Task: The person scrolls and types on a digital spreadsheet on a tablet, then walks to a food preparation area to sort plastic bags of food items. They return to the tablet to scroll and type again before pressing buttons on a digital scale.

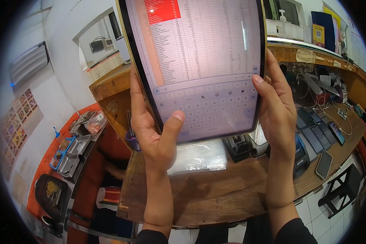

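Note:
A tablet (209, 53) is held upright over the desk between my two hands. Its screen shows a spreadsheet with a red block at the top and an on-screen keyboard below. My left hand (154, 140) grips the lower left edge, its thumb over the keyboard's left part. Along the right edge my right hand (278, 105) is wrapped, with the thumb resting near the right end of the input bar. The other fingers of both hands are partly hidden behind the tablet. Under it, a clear plastic packet (201, 157) lies on the wooden desk (215, 187).
Several phones (315, 130) lie in rows at the right, with a separate phone (324, 164) near the edge. A blue-and-black device (301, 156) stands beside my right forearm. A black stool (343, 189) is on the floor. Metal trays (78, 144) sit on the left counter.

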Available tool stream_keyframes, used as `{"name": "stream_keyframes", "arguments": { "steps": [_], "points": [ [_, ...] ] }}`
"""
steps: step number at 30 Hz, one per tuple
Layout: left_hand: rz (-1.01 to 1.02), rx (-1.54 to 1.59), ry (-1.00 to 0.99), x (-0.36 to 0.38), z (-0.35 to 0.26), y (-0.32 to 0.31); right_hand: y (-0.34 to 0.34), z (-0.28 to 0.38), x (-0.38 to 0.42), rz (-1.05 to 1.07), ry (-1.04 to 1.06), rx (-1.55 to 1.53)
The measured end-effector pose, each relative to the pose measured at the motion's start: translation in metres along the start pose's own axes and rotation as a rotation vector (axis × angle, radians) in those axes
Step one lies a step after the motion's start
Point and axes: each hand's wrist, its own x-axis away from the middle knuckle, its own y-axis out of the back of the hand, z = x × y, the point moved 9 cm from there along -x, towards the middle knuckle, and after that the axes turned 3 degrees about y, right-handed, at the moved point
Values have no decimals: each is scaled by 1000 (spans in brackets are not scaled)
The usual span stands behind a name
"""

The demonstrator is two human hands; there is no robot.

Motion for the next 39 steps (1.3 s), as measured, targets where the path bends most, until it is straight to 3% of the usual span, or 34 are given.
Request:
{"name": "stream_keyframes", "arguments": {
  "steps": [23,25,28,39],
  "points": [
    [19,-54,3,2,2,-8,2,-4,-2,-18,23,67],
    [14,-61,-3,3,3,-7,2,3,-2,-15,98,160],
    [8,-63,-8,3,2,-7,1,0,-1,-17,15,94],
    [-73,-82,19,3,3,-8,3,0,-1,-27,15,94]
  ]
}}
